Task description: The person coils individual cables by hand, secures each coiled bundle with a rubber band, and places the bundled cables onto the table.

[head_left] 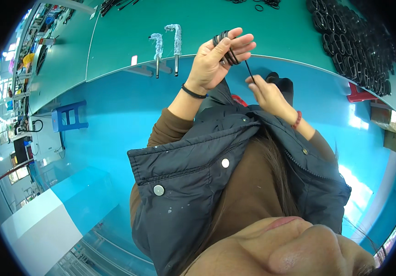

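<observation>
A thin black cable (233, 58) is wound in several loops around the fingers of my left hand (210, 63). That palm faces up, the fingertips reach past the loops, and the thumb lies against the coil. From the coil a straight length of cable runs down to my right hand (267, 95), whose thumb and fingers pinch it. Both hands are in front of my chest by the near edge of the green table (129, 41). A black band is on my left wrist and a red beaded bracelet on my right.
Two metal rods wrapped in pale blue material, a shorter one (158, 48) and a longer one (177, 41), jut over the table's near edge. Many coiled black cables (340, 41) are piled at the right. Loose black cables (115, 5) lie far left. A blue stool (70, 116) stands on the floor.
</observation>
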### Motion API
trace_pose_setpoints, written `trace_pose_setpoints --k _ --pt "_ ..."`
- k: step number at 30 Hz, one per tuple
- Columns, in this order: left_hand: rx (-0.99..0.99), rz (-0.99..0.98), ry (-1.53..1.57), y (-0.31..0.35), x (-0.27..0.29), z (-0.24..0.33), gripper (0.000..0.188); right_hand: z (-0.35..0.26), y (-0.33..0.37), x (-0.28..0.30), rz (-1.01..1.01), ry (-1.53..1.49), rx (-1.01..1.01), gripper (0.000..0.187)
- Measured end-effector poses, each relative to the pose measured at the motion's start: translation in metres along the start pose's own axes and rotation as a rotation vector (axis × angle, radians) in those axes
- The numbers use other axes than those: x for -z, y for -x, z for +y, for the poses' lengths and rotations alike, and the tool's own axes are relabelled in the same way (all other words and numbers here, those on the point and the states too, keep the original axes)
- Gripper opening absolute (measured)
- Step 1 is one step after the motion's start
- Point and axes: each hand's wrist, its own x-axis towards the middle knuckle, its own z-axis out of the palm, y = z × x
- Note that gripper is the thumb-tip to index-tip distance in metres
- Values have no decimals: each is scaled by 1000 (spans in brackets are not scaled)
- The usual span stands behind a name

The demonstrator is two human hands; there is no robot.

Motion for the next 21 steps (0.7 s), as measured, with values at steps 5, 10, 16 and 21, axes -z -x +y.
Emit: trace_pose_setpoints --k 5,10,16,21 --pt "-78 56 -206 -3 9 -18 39 -45 0 37 -212 516 62 14" --pt "-124 74 -258 -3 11 -18 39 -41 -16 47 17 518 321 17" --pt "-178 108 -292 -3 13 -24 41 -38 -10 37 -141 493 251 14" --pt "-174 140 -225 -2 15 -17 40 -32 -17 44 -251 471 54 25"
